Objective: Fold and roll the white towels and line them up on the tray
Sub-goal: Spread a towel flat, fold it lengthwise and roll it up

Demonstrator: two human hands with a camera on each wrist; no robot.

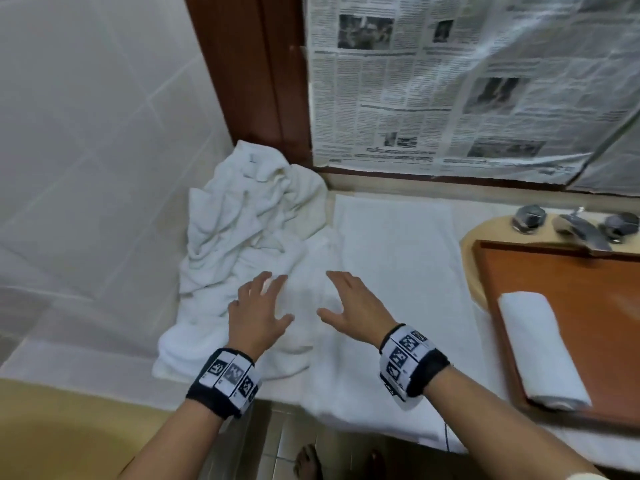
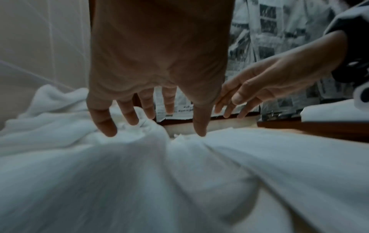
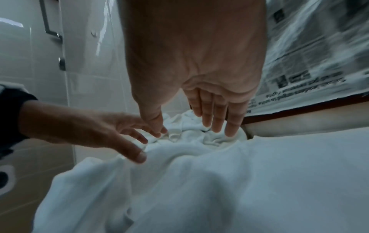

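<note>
A heap of crumpled white towels (image 1: 249,216) lies at the counter's back left corner. In front of it a towel (image 1: 304,327) is bunched, partly over a flat white cloth (image 1: 398,244). My left hand (image 1: 258,306) hovers over the bunched towel with fingers spread and straight, holding nothing. My right hand (image 1: 349,306) is beside it, also with straight fingers, just above the same towel. In the wrist views the left hand (image 2: 155,113) and right hand (image 3: 199,119) reach toward the towel heap (image 3: 191,130). One rolled white towel (image 1: 543,348) lies on the brown wooden tray (image 1: 606,306) at the right.
A newspaper-covered mirror (image 1: 467,81) with a dark wooden frame stands behind the counter. Taps (image 1: 581,226) and a beige basin rim (image 1: 474,258) sit behind the tray. Tiled wall is at the left. Bare feet (image 1: 308,462) stand on the floor below the counter edge.
</note>
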